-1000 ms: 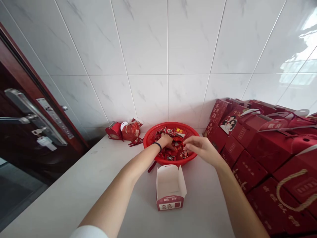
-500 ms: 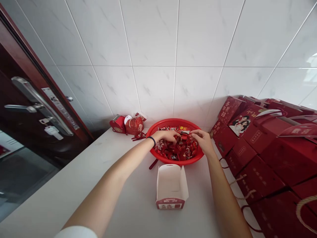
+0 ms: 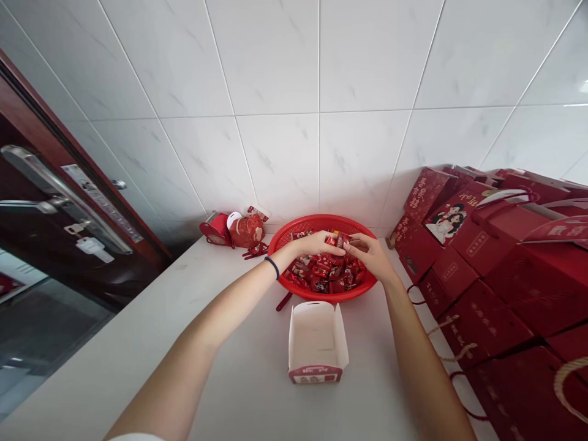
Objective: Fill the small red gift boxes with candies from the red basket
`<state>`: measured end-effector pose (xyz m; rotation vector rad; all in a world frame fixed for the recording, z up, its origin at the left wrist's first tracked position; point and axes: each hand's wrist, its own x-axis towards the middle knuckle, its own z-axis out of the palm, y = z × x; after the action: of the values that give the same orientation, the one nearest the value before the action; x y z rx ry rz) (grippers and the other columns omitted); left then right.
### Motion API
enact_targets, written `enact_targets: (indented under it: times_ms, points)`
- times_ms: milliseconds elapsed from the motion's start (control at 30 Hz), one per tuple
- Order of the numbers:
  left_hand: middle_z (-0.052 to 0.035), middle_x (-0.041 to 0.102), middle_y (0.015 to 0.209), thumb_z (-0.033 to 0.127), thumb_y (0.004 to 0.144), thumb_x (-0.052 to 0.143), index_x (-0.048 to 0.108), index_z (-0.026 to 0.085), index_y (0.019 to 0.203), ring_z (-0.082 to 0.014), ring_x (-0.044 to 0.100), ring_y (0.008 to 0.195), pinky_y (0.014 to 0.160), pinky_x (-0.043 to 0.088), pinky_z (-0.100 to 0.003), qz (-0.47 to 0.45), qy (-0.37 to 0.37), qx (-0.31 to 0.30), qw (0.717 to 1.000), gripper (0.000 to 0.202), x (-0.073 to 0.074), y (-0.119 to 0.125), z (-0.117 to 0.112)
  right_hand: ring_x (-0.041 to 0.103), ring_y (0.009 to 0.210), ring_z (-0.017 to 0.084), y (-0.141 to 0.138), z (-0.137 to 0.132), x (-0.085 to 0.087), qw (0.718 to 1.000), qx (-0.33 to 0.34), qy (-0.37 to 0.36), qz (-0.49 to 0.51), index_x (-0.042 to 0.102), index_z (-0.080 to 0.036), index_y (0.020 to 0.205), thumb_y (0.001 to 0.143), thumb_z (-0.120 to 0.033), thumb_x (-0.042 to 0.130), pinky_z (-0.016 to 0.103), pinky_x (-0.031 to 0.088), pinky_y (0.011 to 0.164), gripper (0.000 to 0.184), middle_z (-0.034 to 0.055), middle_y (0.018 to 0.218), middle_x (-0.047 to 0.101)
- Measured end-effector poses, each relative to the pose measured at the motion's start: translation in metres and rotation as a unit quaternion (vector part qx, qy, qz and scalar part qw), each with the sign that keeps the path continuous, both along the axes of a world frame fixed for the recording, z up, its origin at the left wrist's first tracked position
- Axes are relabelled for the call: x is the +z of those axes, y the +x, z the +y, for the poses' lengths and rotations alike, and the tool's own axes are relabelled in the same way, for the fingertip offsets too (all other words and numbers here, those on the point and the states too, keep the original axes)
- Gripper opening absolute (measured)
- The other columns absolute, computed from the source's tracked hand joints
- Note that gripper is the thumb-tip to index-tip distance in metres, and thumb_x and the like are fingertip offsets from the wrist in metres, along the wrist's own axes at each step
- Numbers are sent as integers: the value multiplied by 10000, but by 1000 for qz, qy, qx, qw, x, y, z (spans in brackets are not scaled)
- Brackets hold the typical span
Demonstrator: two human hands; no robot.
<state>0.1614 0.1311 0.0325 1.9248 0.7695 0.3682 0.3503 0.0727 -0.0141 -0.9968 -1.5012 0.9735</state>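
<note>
Both my hands are together over a red plastic basket heaped with small candies in shiny red wrappers. My left hand, with a dark band on its wrist, is closed around red-wrapped candies above the heap. From the other side, the bent fingers of my right hand meet the left fingertips and pinch at the same candies; its palm side is hidden. In front of the basket stands an open white-lined paper box with a red printed front.
Red gift boxes with rope handles are stacked along the right. A small red box and a red pouch stand at the back left by the tiled wall. A dark door with keys is at the left.
My hands have risen from deep in the candies and come together, with red-wrapped candies now showing between the fingers. The view has shifted slightly. The paper box stays in place.
</note>
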Motion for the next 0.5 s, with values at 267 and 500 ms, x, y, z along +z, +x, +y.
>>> enact_targets:
  times_ms: [267,500]
  points:
    - [-9,715,1244,175,743,646,723,236,1205,-242,608,1194,1033,454,-333,71,66,48,994,472,-4,-12,1,563,654,156,2,7,-6,993,-101,-11,67,490,-220,727,637,-445,773,283,475,643,372,-16,684,586]
    - [-15,660,1374,170,769,624,680,216,1297,-235,598,1256,1072,442,-281,167,182,53,968,532,-3,-23,5,532,622,139,1,4,-6,996,-83,-1,-30,486,-217,751,709,-416,680,266,419,619,281,-18,665,581]
